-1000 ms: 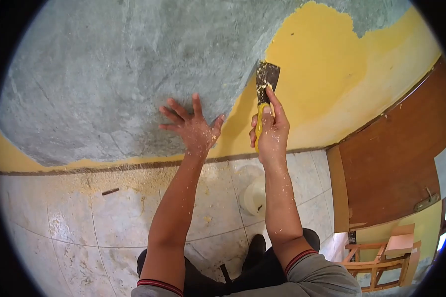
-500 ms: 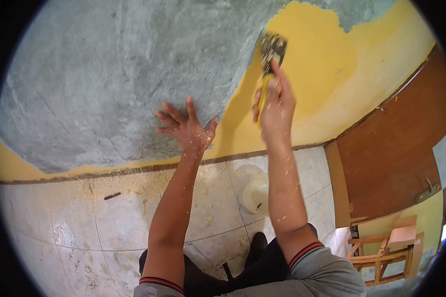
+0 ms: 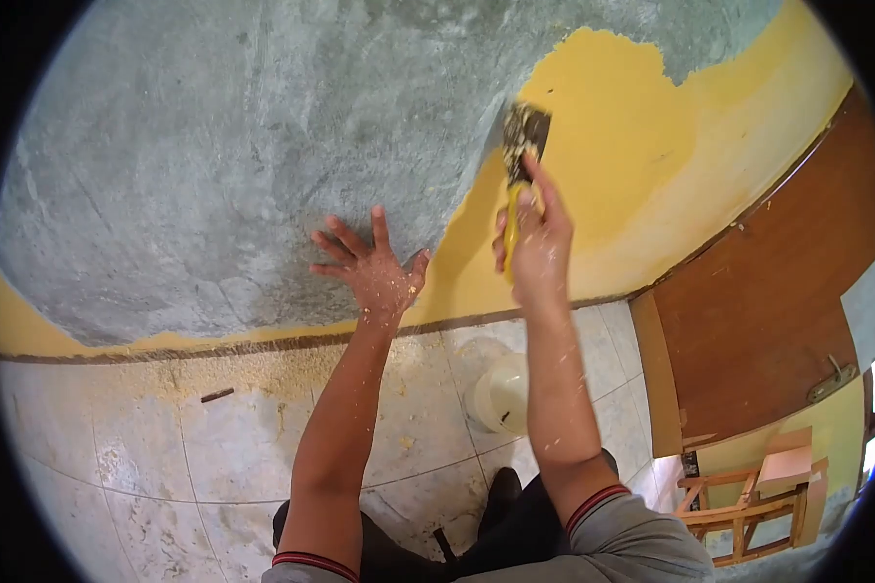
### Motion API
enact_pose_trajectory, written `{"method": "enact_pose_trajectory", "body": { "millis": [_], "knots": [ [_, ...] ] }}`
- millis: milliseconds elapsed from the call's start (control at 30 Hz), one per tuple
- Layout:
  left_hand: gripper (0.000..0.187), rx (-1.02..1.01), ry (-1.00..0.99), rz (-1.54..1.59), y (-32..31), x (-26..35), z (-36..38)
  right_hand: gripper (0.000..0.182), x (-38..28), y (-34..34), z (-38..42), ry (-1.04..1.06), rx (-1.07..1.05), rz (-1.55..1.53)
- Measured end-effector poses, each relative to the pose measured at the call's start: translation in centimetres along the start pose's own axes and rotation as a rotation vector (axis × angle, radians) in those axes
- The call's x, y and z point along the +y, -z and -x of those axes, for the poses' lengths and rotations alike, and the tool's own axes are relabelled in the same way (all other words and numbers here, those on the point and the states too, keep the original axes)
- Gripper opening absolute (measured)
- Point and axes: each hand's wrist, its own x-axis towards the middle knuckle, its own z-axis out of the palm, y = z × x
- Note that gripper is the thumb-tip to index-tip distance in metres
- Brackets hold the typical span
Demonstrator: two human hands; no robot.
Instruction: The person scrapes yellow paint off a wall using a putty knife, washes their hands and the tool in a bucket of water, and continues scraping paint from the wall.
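Note:
My right hand [image 3: 538,233] is closed round the yellow handle of a paint scraper [image 3: 525,141], index finger stretched along the blade. Flakes of paint cling to its dark blade, which lies at the border between bare grey plaster and yellow paint on the wall [image 3: 612,126]. Lower and to the left, my left hand [image 3: 379,274] is spread flat against the grey plaster near the wall's foot, its thumb close to the yellow edge. Crumbs of paint dot both hands and forearms.
Paint flakes [image 3: 253,374] litter the tiled floor along the wall. A short brown stick [image 3: 218,395] lies there. A whitish bucket [image 3: 504,394] stands below my right forearm. At right are a brown door [image 3: 768,282] and a wooden chair [image 3: 749,510].
My right hand and the scraper have moved down along the paint edge. My left hand stays spread on the same patch of plaster; the whole view has shifted slightly.

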Motion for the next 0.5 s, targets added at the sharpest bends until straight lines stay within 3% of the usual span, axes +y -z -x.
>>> {"method": "enact_pose_trajectory", "body": {
  "millis": [67, 133, 333, 400, 500],
  "knots": [
    [0.11, 0.031, -0.006, 0.019, -0.1, 0.0, 0.1, 0.039, -0.7, -0.1, 0.1, -0.104, 0.011, -0.035],
    [0.111, 0.012, 0.002, 0.017, 0.1, 0.2, 0.6, 0.039, 1.0, 0.5, 0.4, 0.043, 0.015, 0.036],
    [0.113, 0.027, 0.001, -0.01, -0.5, 0.0, -0.3, 0.04, 1.1, 0.1, 0.3, -0.123, -0.005, -0.028],
    [0.113, 0.026, -0.013, -0.014, -0.3, 0.1, 0.4, 0.039, 1.7, 0.8, 0.2, 0.024, 0.021, 0.034],
    [0.114, 0.024, -0.01, 0.007, -0.1, 0.5, 0.0, 0.039, 2.4, 0.2, 1.3, -0.046, 0.048, -0.016]
  ]
}}
